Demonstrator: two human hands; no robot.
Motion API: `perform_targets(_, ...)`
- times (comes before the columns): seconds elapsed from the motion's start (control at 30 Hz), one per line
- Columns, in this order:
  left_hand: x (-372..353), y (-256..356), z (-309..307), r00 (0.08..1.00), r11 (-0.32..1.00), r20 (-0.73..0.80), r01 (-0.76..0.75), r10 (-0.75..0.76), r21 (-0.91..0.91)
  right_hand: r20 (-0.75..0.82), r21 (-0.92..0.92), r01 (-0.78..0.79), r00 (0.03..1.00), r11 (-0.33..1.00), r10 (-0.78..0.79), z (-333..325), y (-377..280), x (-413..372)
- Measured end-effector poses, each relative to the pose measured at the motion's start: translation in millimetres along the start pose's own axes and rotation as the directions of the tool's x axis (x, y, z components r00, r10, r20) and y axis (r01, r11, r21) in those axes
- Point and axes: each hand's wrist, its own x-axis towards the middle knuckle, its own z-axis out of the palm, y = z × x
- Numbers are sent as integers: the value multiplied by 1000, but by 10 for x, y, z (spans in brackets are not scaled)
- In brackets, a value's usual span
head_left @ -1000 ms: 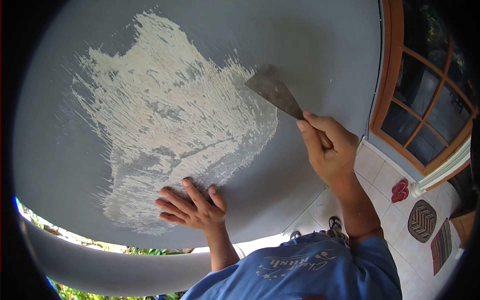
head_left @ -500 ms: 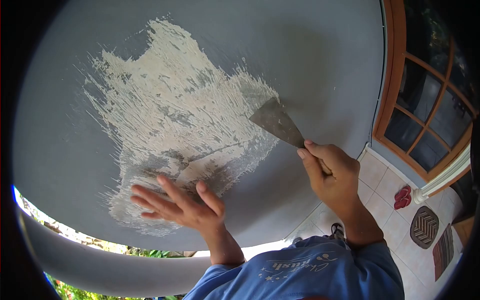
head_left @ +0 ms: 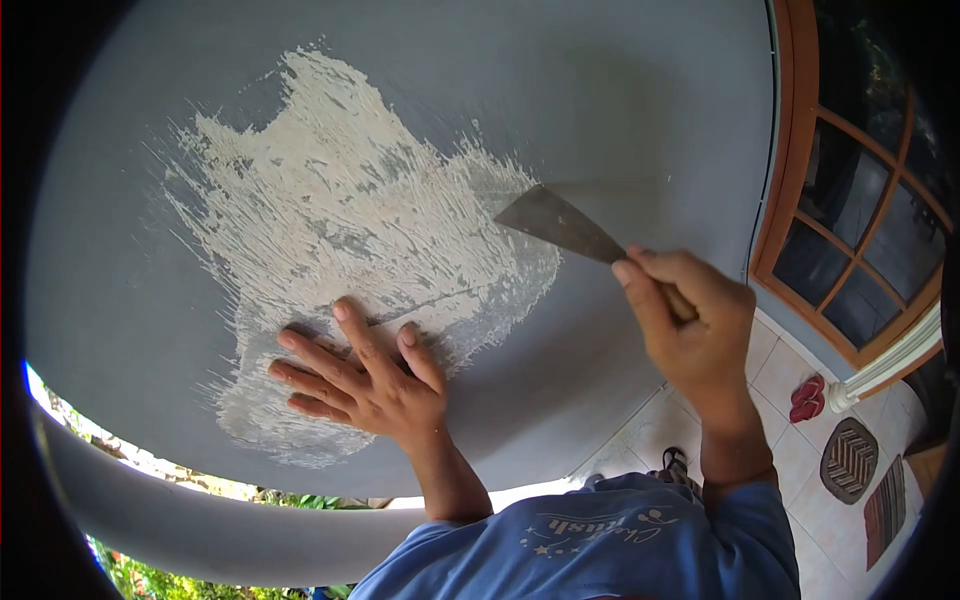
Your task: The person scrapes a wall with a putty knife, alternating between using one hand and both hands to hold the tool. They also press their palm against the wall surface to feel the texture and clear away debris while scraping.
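A grey wall [head_left: 620, 120] fills most of the view, with a large rough patch [head_left: 330, 200] where the paint is scraped to a pale, streaky layer. My right hand [head_left: 695, 315] grips a putty knife [head_left: 560, 222], its handle mostly hidden in my fingers. The wide metal blade points left, its edge at the right border of the pale patch. Lower on the patch, my left hand [head_left: 375, 385] lies with fingers spread, palm toward the wall, and holds nothing.
On the right is a brown wooden-framed window [head_left: 850, 235]. Below it, red sandals [head_left: 807, 398], a patterned mat [head_left: 849, 460] and a striped mat [head_left: 886, 512] lie on the tiled floor [head_left: 790, 480]. A rounded grey ledge [head_left: 250, 545] runs along the lower left, with plants [head_left: 160, 578] beyond.
My left hand has moved up onto the patch, fingers flattening against it. My right hand has shifted right and slightly up, and the putty knife's blade lies at a flatter angle.
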Motion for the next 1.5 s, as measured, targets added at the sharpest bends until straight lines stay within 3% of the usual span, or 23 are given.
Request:
perform_targets(0.03, -12, -8, -7, 1000, 1000, 5, -4, 4, 1, -24, 75, 42, 999, 996, -41, 14, 121, 15)
perform_targets(0.13, -21, -20, -21, 1000, 1000, 7, -4, 4, 2, 4, -7, 79, 997, 997, -79, 127, 212, -212)
perform_targets(0.23, -51, 59, 15, 1000, 1000, 14, 19, -19, 1, -115, -69, 226, 966, 972, -233, 430, 299, -208)
perform_targets(0.37, -96, 19, -23, 999, 1000, 40, -11, 11, 5, -139, 113, 148, 982, 983, -132, 447, 279, 59)
perform_targets(0.47, -124, 3, 7, 999, 1000, 31, -15, 15, -2, 10, 132, -34, 999, 991, 33, 183, 78, -175)
perform_targets(0.57, -130, 33, 7, 1000, 1000, 23, 1, -1, 5, -61, -31, 196, 978, 980, -197, 335, 183, -207)
perform_targets(0.77, -109, 17, -15, 1000, 1000, 21, -19, 19, 10, 48, 147, -66, 997, 987, 59, 120, 255, -209)
perform_targets(0.87, -86, 81, 25, 1000, 1000, -2, 0, 0, 8, -119, -80, 248, 959, 965, -256, 375, 327, -278)
perform_targets(1.0, -90, 32, 9, 1000, 999, 9, -24, 23, 28, -138, 3, 254, 958, 967, -252, 488, 342, 28)
perform_targets(1.1, -118, 26, 12, 1000, 999, -1, -28, 28, 17, -66, 107, 108, 993, 988, -101, 260, 207, -187)
perform_targets(1.2, -124, 34, 21, 1000, 1000, 3, -13, 13, 28, -79, -3, 171, 982, 985, -170, 355, 232, -253)
perform_targets(1.3, -126, 30, -3, 1000, 999, 27, -13, 12, 35, -100, 7, 247, 964, 969, -245, 482, 351, 13)
perform_targets(1.4, -124, 29, 12, 1000, 1000, -1, -21, 21, 12, -119, 107, 188, 977, 976, -176, 304, 252, -34)
perform_targets(1.5, -126, 32, 11, 1000, 1000, 1, -15, 15, 9, 15, 70, 34, 999, 997, -35, 210, 206, -364)
